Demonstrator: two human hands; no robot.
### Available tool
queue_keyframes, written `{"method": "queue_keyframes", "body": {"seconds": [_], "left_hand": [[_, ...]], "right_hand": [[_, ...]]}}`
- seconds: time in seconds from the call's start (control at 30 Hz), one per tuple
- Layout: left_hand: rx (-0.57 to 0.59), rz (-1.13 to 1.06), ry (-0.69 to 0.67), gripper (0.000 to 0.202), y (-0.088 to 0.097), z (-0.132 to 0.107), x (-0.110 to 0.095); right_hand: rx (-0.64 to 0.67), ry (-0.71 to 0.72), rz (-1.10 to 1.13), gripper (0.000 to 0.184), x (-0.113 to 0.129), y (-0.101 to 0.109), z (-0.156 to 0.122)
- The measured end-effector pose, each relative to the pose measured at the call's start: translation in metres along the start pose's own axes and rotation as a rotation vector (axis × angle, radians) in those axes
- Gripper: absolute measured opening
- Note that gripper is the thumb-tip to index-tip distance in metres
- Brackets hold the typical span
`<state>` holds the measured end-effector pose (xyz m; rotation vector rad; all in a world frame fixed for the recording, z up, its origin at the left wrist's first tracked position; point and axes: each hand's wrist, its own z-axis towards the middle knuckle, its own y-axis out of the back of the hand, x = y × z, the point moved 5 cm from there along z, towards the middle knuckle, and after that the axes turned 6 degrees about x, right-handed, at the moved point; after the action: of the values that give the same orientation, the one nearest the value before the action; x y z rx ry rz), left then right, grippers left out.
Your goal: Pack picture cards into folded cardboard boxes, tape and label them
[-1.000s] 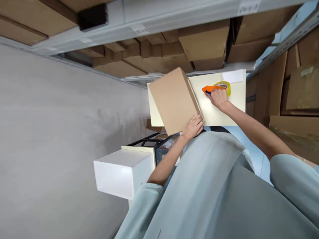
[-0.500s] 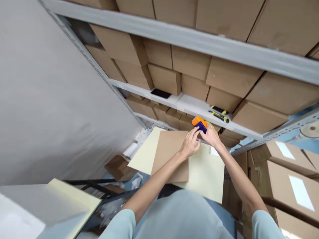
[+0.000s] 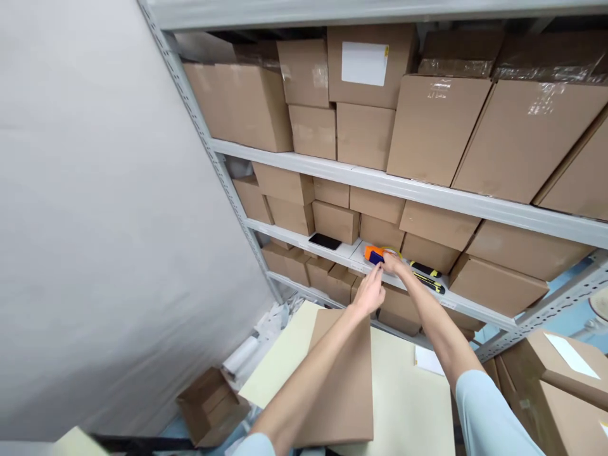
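My right hand [image 3: 391,261] is closed on an orange and dark blue tape dispenser [image 3: 374,254] at the front of a middle shelf. A thin yellow curved edge shows just behind those fingers. My left hand [image 3: 370,292] is lower, its fingers stretched toward the dispenser's underside. Whether its fingertips touch the dispenser, I cannot tell. Below my left forearm a brown cardboard box [image 3: 344,386] lies on the pale yellow tabletop [image 3: 408,405].
Two black-and-yellow utility knives [image 3: 429,282] lie on the shelf [image 3: 346,254] right of my hand, and a black phone [image 3: 325,241] to the left. Cardboard boxes [image 3: 430,126] fill the rack. An opened carton [image 3: 211,405] sits on the floor. White paper [image 3: 429,360] is on the table's right side.
My right hand has carried the tape dispenser from above the table onto the shelf. My left hand has dropped back from it. The view has tilted up, showing more of the rack.
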<state>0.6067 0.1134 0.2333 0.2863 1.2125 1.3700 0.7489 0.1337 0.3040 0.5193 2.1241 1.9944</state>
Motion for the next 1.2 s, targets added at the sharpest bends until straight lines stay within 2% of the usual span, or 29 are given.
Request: {"method": "queue_keyframes", "body": {"seconds": [0.07, 0.17, 0.3, 0.33, 0.37, 0.4, 0.43, 0.5, 0.6, 0.67, 0.73, 0.8, 0.87, 0.93, 1.03, 1.2], "left_hand": [[-0.012, -0.018, -0.001, 0.07, -0.015, -0.032, 0.001], [0.053, -0.059, 0.027, 0.068, -0.044, -0.08, 0.0], [0.181, -0.112, 0.052, 0.063, -0.076, -0.139, -0.008], [0.193, -0.126, 0.065, 0.062, -0.082, -0.153, -0.009], [0.193, -0.138, 0.086, 0.06, -0.089, -0.169, -0.009], [0.197, -0.149, 0.113, 0.059, -0.095, -0.185, -0.009], [0.205, -0.156, 0.15, 0.057, -0.103, -0.2, -0.007], [0.237, -0.165, 0.227, 0.055, -0.12, -0.231, -0.005], [0.255, -0.179, 0.308, 0.054, -0.145, -0.265, -0.005], [0.242, -0.162, 0.319, 0.054, -0.159, -0.276, -0.008], [0.233, -0.129, 0.309, 0.054, -0.171, -0.279, -0.01], [0.226, -0.088, 0.303, 0.055, -0.179, -0.279, -0.011], [0.215, -0.05, 0.306, 0.055, -0.185, -0.278, -0.01], [0.206, -0.022, 0.313, 0.055, -0.188, -0.278, -0.009], [0.203, 0.014, 0.331, 0.055, -0.191, -0.279, -0.007], [0.173, 0.055, 0.298, 0.054, -0.194, -0.281, -0.009]], "right_hand": [[0.011, -0.021, -0.013, 0.028, 0.001, -0.008, 0.005], [-0.005, -0.031, -0.009, 0.031, 0.001, -0.015, 0.01], [-0.09, -0.021, 0.059, 0.055, -0.014, -0.032, 0.008], [-0.154, -0.009, 0.092, 0.059, -0.022, -0.042, 0.004], [-0.324, 0.048, 0.159, 0.059, -0.031, -0.053, -0.006], [-0.468, 0.108, 0.245, 0.058, -0.042, -0.07, -0.021], [-0.555, 0.144, 0.339, 0.057, -0.056, -0.094, -0.039], [-0.583, 0.118, 0.526, 0.054, -0.084, -0.159, -0.083], [-0.449, -0.059, 0.774, 0.053, -0.115, -0.273, -0.166], [-0.333, -0.204, 0.913, 0.055, -0.124, -0.343, -0.22], [-0.226, -0.342, 1.034, 0.056, -0.126, -0.401, -0.266], [-0.124, -0.463, 1.142, 0.056, -0.122, -0.444, -0.298], [-0.023, -0.552, 1.238, 0.055, -0.113, -0.472, -0.317], [0.069, -0.601, 1.335, 0.054, -0.101, -0.488, -0.325], [0.192, -0.626, 1.531, 0.048, -0.082, -0.499, -0.319], [0.334, -0.639, 1.917, 0.039, -0.064, -0.504, -0.288]]}}
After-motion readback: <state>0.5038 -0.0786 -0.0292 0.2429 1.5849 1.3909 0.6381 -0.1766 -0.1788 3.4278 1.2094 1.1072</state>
